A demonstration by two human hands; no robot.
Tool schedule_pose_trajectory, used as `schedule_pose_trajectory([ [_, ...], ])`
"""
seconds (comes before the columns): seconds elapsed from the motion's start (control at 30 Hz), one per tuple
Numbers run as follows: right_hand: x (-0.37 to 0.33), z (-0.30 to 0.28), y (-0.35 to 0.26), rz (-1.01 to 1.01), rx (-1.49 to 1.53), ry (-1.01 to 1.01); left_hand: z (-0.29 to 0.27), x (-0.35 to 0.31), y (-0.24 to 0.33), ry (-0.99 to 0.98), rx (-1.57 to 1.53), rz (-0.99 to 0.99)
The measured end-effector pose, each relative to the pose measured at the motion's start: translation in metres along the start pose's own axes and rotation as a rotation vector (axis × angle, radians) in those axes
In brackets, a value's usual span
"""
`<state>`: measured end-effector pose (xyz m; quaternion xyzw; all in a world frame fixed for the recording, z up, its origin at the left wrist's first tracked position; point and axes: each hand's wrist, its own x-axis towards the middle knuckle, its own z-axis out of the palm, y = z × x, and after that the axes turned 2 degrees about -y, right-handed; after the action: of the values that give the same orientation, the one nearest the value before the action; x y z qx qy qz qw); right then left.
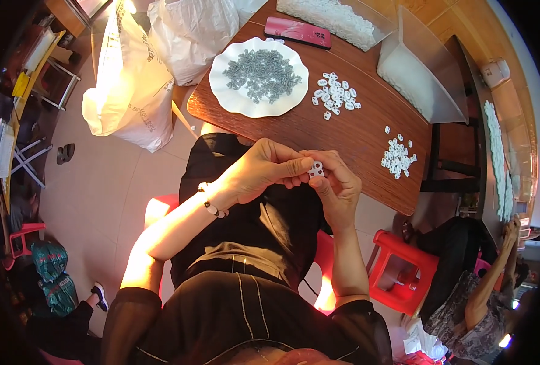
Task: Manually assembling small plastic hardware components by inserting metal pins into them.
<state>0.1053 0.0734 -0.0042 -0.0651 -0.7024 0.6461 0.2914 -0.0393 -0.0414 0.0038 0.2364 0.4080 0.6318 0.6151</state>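
Over my lap, just off the table edge, both hands meet at the fingertips. My right hand (340,188) pinches a small white plastic piece with round holes (316,169) between thumb and fingers. Thumb and fingers of my left hand (259,170) press together right beside that piece; whatever they hold, if anything, is hidden. Ahead on the brown wooden table (373,115) lies a white wavy-rimmed plate (219,74) heaped with small grey rods (262,74). To its right is a loose pile of small white pieces (336,96), and a second white pile (398,158) sits near the right edge.
A pink phone (297,32) lies behind the plate. Two clear bins, one at the back (331,23) and one at right (413,76), hold white material. White bags (130,91) stand left of the table. A red stool (404,274) and a seated person (465,310) are at right.
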Motion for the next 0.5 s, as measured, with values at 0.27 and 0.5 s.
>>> schedule_pose_trajectory([
  [0.27, 0.001, 0.001, -0.002, -0.004, -0.073, -0.041, 0.006, -0.002, 0.009, -0.006, 0.193, 0.112],
  [0.5, 0.0, 0.006, -0.001, -0.068, -0.122, -0.004, 0.012, -0.005, 0.008, 0.001, 0.114, 0.125],
])
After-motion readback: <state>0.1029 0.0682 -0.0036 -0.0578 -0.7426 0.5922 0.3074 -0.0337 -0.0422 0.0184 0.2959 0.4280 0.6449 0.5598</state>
